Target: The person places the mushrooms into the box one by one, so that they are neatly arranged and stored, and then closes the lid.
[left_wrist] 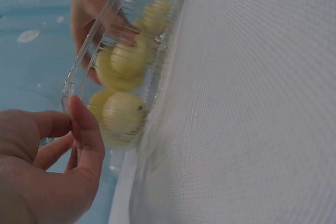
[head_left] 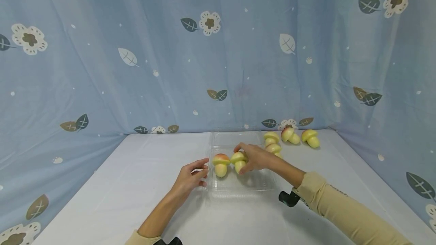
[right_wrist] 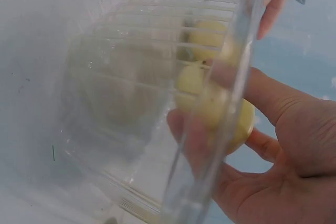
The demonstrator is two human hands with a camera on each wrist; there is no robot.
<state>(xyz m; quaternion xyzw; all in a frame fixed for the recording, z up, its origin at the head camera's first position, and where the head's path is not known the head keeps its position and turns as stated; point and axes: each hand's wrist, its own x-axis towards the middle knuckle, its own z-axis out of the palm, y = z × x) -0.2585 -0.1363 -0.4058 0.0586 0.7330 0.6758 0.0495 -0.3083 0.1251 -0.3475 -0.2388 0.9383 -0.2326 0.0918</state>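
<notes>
A clear plastic box (head_left: 243, 189) with a raised lid lies on the table. Inside, at its left, stands a yellow-green mushroom-shaped piece (head_left: 221, 165) with a reddish cap. My right hand (head_left: 257, 157) grips a second mushroom-shaped piece (head_left: 239, 160) inside the box, close beside the first; in the right wrist view its fingers curl round this piece (right_wrist: 212, 100), seen through the clear wall. At the box's left side, my left hand (head_left: 191, 177) pinches the rim (left_wrist: 67, 90) between thumb and fingers.
To the right of the box, several more mushroom-shaped pieces (head_left: 290, 135) lie toward the back of the white table (head_left: 153, 169). Two of them, one before the other, are near my right wrist. A blue patterned curtain (head_left: 163, 56) hangs behind and at the sides.
</notes>
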